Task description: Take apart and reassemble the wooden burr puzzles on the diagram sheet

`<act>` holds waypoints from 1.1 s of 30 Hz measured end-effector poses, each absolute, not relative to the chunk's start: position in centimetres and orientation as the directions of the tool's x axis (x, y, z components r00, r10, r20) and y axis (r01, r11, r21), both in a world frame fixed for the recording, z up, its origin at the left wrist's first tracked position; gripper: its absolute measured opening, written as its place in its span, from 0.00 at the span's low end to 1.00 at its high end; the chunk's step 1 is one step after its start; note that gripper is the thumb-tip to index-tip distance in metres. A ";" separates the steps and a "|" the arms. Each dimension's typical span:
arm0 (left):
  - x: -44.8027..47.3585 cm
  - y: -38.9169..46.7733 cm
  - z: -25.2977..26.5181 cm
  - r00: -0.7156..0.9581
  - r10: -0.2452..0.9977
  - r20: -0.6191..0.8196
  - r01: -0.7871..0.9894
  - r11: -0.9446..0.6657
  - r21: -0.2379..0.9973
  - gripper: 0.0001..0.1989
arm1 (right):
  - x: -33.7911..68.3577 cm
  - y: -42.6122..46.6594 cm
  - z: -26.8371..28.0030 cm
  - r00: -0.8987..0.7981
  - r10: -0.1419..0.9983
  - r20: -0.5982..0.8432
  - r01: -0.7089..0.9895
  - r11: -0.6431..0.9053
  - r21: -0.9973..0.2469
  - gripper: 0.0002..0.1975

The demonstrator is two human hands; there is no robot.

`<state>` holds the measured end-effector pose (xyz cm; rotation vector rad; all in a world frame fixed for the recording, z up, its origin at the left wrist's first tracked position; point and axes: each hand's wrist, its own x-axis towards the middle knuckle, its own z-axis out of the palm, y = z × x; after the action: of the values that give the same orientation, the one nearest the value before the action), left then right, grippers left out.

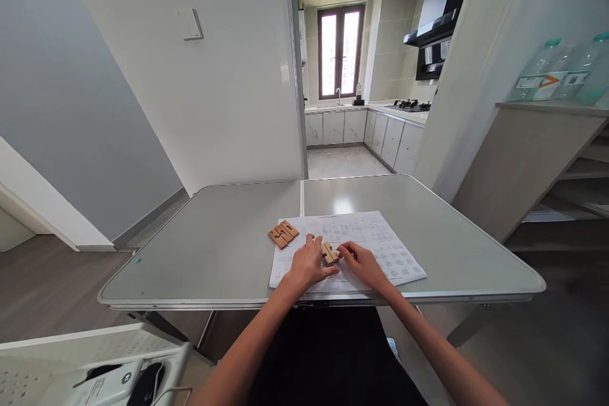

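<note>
Notched, pale wooden blocks [329, 254], lower centre
Left hand [307, 264] half-curled, right hand [362, 262] bent-fingered flank them over thin printed paper [380, 244]; I cannot tell either's hold.

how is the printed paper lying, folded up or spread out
Spread out: the printed paper lies flat on the table, printed side facing up, with its right-hand edge in plain view.
</note>
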<state>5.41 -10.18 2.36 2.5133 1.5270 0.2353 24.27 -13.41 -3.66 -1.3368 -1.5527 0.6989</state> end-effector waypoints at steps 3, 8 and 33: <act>5.3 -9.2 1.7 0.487 0.870 0.074 0.818 -0.484 0.311 0.45 | 24.3 -13.4 -3.6 0.074 0.954 0.290 0.422 0.234 -0.876 0.19; 5.4 -8.1 0.6 0.515 0.841 0.170 0.741 -0.535 0.406 0.33 | 24.1 -13.4 -3.5 0.085 0.952 0.295 0.427 0.233 -0.874 0.20; -8.3 -6.1 2.8 0.149 0.976 0.161 0.906 -0.200 0.374 0.30 | 24.2 -13.7 -3.9 0.061 0.957 0.285 0.473 0.224 -0.852 0.15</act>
<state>-8.28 -6.13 2.85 2.2303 1.8553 0.5494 24.21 -13.74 -3.95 -1.3904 -1.5572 0.6474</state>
